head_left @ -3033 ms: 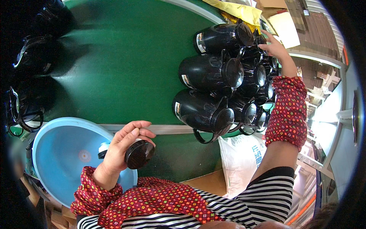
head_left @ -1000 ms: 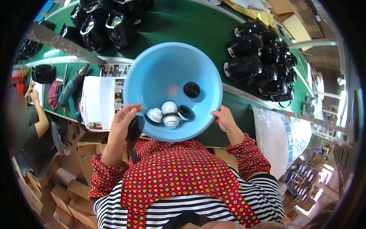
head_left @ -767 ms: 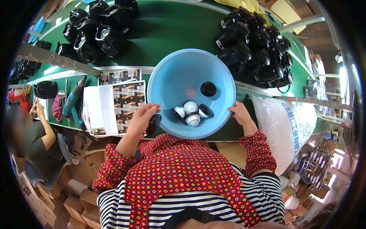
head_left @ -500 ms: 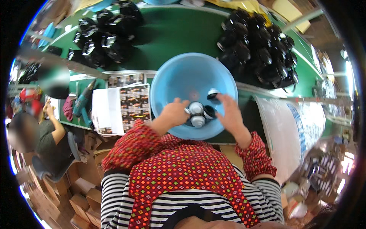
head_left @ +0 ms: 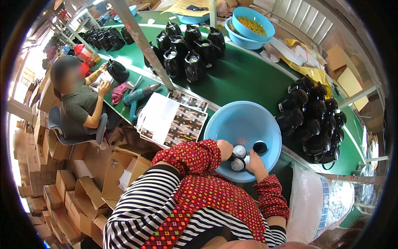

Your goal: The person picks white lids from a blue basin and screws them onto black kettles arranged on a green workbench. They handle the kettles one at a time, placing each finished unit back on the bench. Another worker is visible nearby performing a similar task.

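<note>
Both hands are down inside a light blue plastic basin (head_left: 215,114) standing at the table edge in front of me. At the basin's near side sits a small cluster of black parts with round pale tops, among them a white-topped lid (head_left: 239,150) and a grey-topped lid (head_left: 237,164). My left hand (head_left: 224,150) is closed at the cluster's left side, its fingertips hidden. On the right, my right hand (head_left: 256,163) closes on a black-and-white lid (head_left: 247,159) beside the cluster. A separate black lid (head_left: 260,147) lies just beyond my right fingers.
Black jugs (head_left: 192,66) stand on the green table (head_left: 244,79) beyond; more black jugs (head_left: 311,124) crowd the right. Printed sheets (head_left: 166,120) and a teal power drill (head_left: 139,94) lie left. A co-worker (head_left: 83,103) sits far left. A white sack (head_left: 315,199) is at right.
The view has swung left, showing more of the co-worker's side. My right hand has come down from above the lids and closed on one; my left hand stays by the cluster.
</note>
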The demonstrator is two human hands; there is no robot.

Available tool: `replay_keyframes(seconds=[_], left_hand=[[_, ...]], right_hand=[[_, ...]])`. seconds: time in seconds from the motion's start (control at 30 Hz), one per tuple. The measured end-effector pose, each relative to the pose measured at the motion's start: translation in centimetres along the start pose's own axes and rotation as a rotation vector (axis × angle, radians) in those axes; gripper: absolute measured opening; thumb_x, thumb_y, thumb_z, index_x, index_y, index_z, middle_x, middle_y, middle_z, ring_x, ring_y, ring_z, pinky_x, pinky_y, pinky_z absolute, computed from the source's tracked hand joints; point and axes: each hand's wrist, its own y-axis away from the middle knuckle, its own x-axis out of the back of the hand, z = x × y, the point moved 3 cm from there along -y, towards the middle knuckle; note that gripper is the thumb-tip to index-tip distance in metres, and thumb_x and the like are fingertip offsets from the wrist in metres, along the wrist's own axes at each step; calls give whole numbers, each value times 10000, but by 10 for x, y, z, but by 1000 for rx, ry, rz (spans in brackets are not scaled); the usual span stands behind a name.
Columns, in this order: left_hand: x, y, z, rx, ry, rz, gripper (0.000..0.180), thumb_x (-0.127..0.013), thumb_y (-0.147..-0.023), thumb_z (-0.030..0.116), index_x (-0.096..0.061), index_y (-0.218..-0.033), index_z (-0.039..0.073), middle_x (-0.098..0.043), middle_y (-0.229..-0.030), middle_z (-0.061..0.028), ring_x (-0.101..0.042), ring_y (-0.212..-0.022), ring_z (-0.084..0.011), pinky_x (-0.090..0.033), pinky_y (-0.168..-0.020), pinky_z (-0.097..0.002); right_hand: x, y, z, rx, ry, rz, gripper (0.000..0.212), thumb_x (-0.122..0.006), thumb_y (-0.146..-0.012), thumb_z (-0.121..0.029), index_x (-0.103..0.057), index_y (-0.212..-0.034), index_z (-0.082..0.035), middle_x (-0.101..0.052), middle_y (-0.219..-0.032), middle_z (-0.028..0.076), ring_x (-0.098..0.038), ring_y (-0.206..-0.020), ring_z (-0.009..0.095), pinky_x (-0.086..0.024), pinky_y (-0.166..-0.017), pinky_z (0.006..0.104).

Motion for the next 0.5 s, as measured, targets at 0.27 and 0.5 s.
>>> replay_keyframes(seconds=[0.27,0.5], left_hand=[[77,91,-50,-289,603,253,560,-726,-886,509,-616,-1158,32,-722,-977,-223,-696,-917,-424,-535,-796,-498],[49,156,-187,-193,1286,311,405,-711,-964,259,-650,-1262,-9,-747,-1033,-126,-694,-909,-206,-557,-797,-354]], right_hand=[[42,15,-50,-158,-111,63,743,-929,-577,-143,-487,-1166,-41,-550,-1208,241,-602,-1068,451,-532,-900,483],[156,-16,-151,-32,-1084,273,546,-797,-914,-291,-465,-1273,-48,-604,-1087,91,-668,-947,190,-637,-681,378]])
